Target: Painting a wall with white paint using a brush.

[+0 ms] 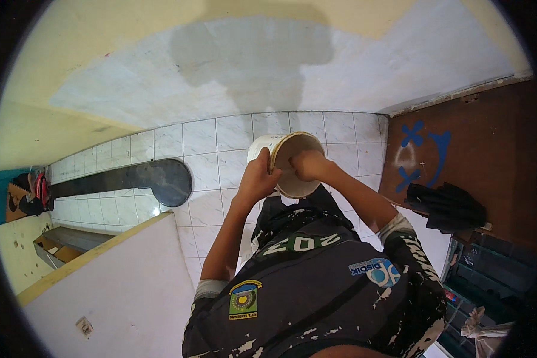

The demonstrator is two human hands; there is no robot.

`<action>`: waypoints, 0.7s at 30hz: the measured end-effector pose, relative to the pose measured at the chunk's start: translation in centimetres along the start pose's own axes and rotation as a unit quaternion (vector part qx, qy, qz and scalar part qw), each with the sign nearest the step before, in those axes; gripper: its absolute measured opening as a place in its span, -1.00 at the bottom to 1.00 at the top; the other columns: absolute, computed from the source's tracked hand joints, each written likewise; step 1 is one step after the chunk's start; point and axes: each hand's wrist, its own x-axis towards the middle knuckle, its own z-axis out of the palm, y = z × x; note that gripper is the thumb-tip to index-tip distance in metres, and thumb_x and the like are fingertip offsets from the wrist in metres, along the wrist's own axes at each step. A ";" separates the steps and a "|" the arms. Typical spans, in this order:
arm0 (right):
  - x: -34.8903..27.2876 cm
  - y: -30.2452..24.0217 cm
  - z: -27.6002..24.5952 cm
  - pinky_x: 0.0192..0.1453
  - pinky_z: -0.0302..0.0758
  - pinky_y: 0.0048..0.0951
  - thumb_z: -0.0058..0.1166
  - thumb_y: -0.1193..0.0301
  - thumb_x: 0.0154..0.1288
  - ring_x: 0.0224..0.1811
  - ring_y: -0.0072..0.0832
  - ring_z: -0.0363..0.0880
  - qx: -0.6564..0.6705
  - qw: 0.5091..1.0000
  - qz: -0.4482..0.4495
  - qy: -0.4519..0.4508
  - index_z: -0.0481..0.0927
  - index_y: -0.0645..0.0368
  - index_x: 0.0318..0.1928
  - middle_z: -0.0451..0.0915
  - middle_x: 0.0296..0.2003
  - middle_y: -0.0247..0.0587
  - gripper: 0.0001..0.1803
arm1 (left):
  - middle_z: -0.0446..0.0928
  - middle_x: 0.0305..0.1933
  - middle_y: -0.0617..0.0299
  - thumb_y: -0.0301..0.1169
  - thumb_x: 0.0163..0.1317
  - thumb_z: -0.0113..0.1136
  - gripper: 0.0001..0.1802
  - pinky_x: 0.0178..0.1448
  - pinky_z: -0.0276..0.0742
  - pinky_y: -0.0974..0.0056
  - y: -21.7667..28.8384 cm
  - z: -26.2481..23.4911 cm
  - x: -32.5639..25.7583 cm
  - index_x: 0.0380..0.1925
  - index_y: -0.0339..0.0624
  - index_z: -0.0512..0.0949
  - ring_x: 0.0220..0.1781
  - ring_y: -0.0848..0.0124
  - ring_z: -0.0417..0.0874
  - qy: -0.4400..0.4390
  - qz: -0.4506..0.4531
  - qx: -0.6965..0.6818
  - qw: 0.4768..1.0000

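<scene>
A white bucket (261, 144) with a stained yellowish rim is held tilted in front of my body, its mouth turned toward me. My left hand (260, 179) is closed on the near left side of its rim, thumb along the edge. Inside the mouth is my right hand (309, 165), its fingers curled together against the inner wall. Whatever those fingers may hold is hidden, and the bucket's bottom is largely out of sight.
Ahead rises a wall (352, 65) with pale patches on yellow paint. A long black counter with a rounded end (172, 182) lies left, beyond a low partition (119, 262). Right stands a brown panel (489, 143) with blue marks and a black cloth (447, 206). White tiles (200, 173) cover the floor.
</scene>
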 end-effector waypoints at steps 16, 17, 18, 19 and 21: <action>-11.7 6.4 2.6 -0.61 0.30 -0.52 0.01 0.23 0.51 -0.67 -0.63 0.33 0.837 0.547 0.021 -0.005 0.54 0.27 0.01 0.52 -0.55 -0.31 -0.67 | 0.42 -0.37 0.12 -0.57 0.21 0.15 -0.79 -0.43 0.82 0.18 -0.3 0.7 2.7 -0.32 -0.33 0.28 -0.45 0.36 0.64 0.048 -0.079 -0.167 0.982; -11.6 6.2 3.3 -0.64 0.26 -0.56 -0.01 0.25 0.52 -0.71 -0.69 0.26 0.859 0.511 0.031 -0.003 0.50 0.26 0.03 0.48 -0.52 -0.35 -0.68 | 0.42 -0.38 0.13 -0.57 0.21 0.16 -0.78 -0.43 0.82 0.18 -0.1 0.9 3.2 -0.32 -0.33 0.28 -0.44 0.35 0.65 0.052 -0.079 -0.173 0.980; -11.8 5.8 2.9 -0.64 0.26 -0.56 -0.01 0.25 0.52 -0.71 -0.69 0.26 0.860 0.510 0.027 0.004 0.50 0.26 0.03 0.48 -0.52 -0.35 -0.68 | 0.41 -0.39 0.15 -0.57 0.21 0.16 -0.78 -0.43 0.83 0.17 0.0 1.0 3.7 -0.32 -0.33 0.28 -0.42 0.34 0.67 0.057 -0.080 -0.180 0.979; -12.1 5.7 2.4 -0.66 0.23 -0.60 -0.01 0.26 0.52 -0.71 -0.72 0.23 0.880 0.475 0.009 0.009 0.47 0.26 0.09 0.50 -0.46 -0.32 -0.66 | 0.39 -0.41 0.16 -0.57 0.21 0.17 -0.77 -0.43 0.83 0.15 0.1 1.2 4.4 -0.32 -0.32 0.27 -0.40 0.32 0.69 0.056 -0.066 -0.179 0.980; -12.6 6.7 3.2 -0.69 0.14 -0.69 -0.03 0.27 0.53 -0.72 -0.80 0.19 0.911 0.411 -0.033 0.027 0.37 0.26 0.23 0.54 -0.32 -0.25 -0.58 | 0.40 -0.44 0.16 -0.53 0.19 0.21 -0.75 -0.46 0.78 0.16 1.2 1.7 6.0 -0.33 -0.32 0.28 -0.44 0.35 0.65 0.049 -0.065 -0.177 0.981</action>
